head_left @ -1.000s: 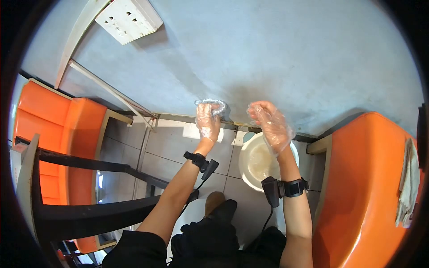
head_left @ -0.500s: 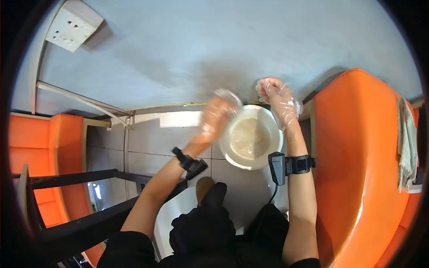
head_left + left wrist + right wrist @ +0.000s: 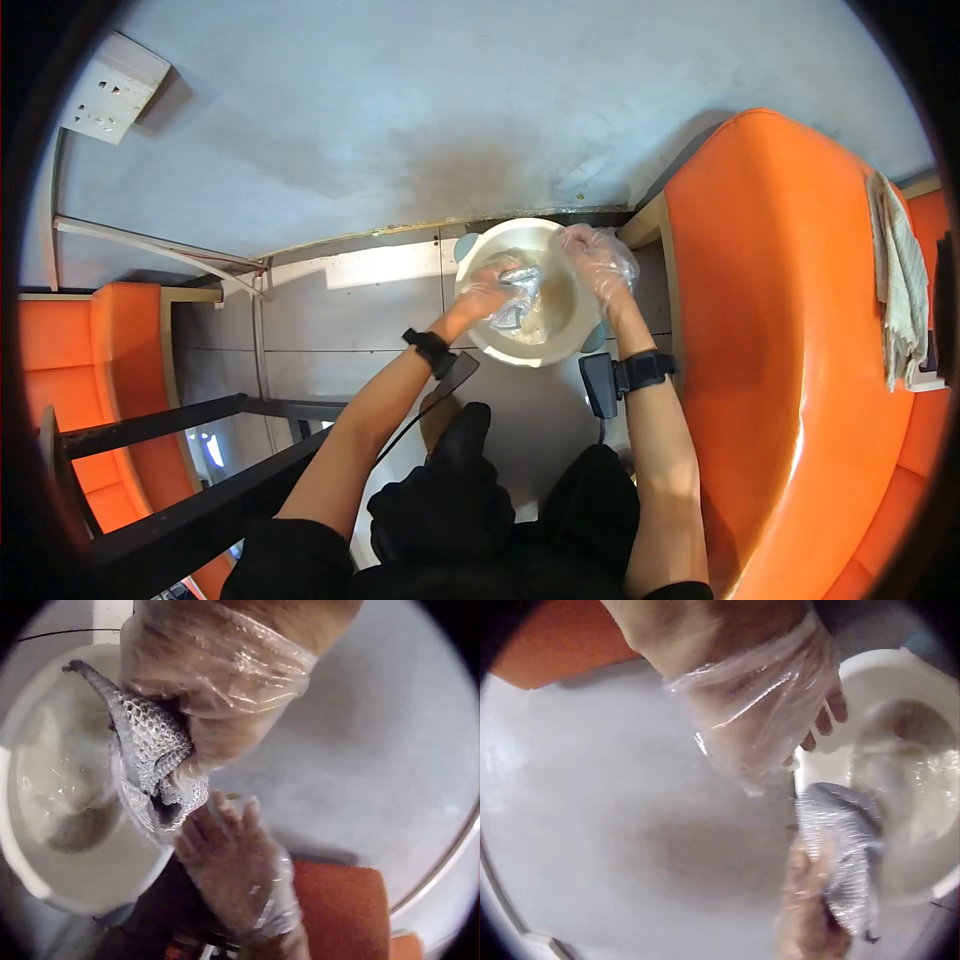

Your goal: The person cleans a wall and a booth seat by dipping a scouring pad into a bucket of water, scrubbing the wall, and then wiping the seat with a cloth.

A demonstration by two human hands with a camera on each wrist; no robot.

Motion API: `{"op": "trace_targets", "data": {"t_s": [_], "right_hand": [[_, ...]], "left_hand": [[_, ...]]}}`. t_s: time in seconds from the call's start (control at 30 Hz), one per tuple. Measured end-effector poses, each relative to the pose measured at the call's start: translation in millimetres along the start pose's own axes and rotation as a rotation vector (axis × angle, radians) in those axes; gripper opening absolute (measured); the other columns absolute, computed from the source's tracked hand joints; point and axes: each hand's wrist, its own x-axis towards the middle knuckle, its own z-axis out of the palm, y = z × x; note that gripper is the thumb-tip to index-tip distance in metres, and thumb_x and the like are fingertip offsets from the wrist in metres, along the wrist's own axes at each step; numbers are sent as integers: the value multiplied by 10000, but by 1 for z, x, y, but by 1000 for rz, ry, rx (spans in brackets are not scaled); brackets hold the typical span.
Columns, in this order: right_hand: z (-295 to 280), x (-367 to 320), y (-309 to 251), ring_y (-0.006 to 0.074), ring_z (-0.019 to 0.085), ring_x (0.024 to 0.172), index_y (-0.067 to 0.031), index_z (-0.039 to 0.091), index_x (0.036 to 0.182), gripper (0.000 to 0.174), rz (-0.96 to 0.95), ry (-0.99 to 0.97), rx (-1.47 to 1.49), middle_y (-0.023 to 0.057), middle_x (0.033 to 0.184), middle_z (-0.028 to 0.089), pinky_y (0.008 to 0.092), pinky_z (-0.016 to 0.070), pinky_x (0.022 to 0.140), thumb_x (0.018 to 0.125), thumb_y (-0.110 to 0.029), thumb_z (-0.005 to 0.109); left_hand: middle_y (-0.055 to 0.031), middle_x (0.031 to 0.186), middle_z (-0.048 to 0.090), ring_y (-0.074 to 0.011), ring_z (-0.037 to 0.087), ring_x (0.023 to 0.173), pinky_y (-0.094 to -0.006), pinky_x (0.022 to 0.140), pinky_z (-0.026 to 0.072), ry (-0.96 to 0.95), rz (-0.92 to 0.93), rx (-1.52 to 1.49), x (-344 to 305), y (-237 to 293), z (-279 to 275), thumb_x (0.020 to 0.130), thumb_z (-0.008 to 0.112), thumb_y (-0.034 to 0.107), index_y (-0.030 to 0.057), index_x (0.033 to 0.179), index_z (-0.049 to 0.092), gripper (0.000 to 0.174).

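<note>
In a clear plastic glove, my left hand [image 3: 486, 292] grips a silvery mesh cloth [image 3: 519, 290] over the white basin [image 3: 473, 333], which holds cloudy water. The left wrist view shows the cloth [image 3: 154, 739] bunched under the fingers of my left hand [image 3: 217, 682]. My right hand [image 3: 602, 268], also gloved, is over the basin's right rim with nothing visible in it. In the right wrist view its fingers [image 3: 826, 720] are loosely bent beside the rim, and the cloth [image 3: 844, 840] hangs near them, held by the left hand [image 3: 810, 900].
An orange padded seat [image 3: 760, 330] stands at the right with a grey rag [image 3: 897, 285] over it. Behind the basin rises a pale blue wall [image 3: 480, 110] with a socket box [image 3: 117, 88]. Black bars [image 3: 200, 500] and another orange seat [image 3: 140, 360] are at the left.
My left hand has carried the cloth from the wall to over the basin. The right hand has lowered from beside the wall to the basin's rim. The view has shifted rightwards.
</note>
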Motion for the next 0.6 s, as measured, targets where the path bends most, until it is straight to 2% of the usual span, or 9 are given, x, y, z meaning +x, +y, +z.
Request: {"op": "trace_targets", "data": {"t_s": [0.03,0.1,0.13,0.2,0.27,0.37,0.4,0.5,0.6], "right_hand": [[5,-5,3,228,639,901,-24,682,1025,319,-3,2,1,106,981,701,333,464,859,899,-296,571],[22,-11,17,188,587,1031,-45,600,1237,414,-44,-108,7,80,1107,653,311,453,921,961,-352,572],[31,-12,20,205,514,1197,-78,496,1375,570,14,-192,59,94,1319,559,330,433,974,949,-451,571],[43,-27,21,200,439,1276,-102,422,1434,656,54,-272,220,90,1411,471,328,423,980,936,-501,571],[50,-42,2,189,413,1278,-118,408,1430,667,152,-348,324,88,1386,466,324,434,954,928,-525,573],[72,-45,6,210,532,1083,-121,482,1299,544,185,-141,615,111,1173,564,375,463,904,933,-512,574],[75,-44,6,210,532,1083,-121,482,1299,544,180,-143,616,111,1173,564,375,463,904,933,-512,574],[75,-44,3,229,570,1034,-98,505,1274,531,224,-62,658,133,1127,597,375,474,875,944,-511,551],[73,-47,-7,290,609,1002,-27,522,1243,539,160,151,358,192,1096,621,396,473,873,953,-480,544]], "left_hand": [[-99,1112,615,-213,598,989,-329,885,492,0,-15,-204,-7,1,-5,840,725,160,32,1285,499,515],[-85,1114,609,-191,595,987,-318,878,491,-33,-87,-466,-25,18,-13,849,726,173,31,1286,498,512],[-70,1116,604,-169,591,986,-306,870,491,-65,-162,-730,-33,27,-17,859,727,187,30,1287,497,510],[-69,1130,591,-149,576,1006,-292,874,482,-73,-144,-847,-38,25,-12,867,727,217,23,1259,519,484],[-55,1151,587,-154,563,1043,-304,904,468,17,-44,-636,-38,18,-4,871,716,214,37,1257,523,467],[-90,1117,574,-230,564,1057,-324,928,454,360,91,65,-44,37,16,818,718,173,103,1179,579,394],[-123,1156,549,-274,562,1083,-348,927,464,436,200,48,-43,43,16,769,727,168,115,1119,601,375],[-172,1200,519,-328,513,1149,-401,970,431,496,164,168,-46,57,14,665,737,113,93,1104,599,461],[-191,1307,466,-361,465,1224,-418,1038,390,397,130,46,-44,45,12,679,712,153,125,1276,504,633]]}}
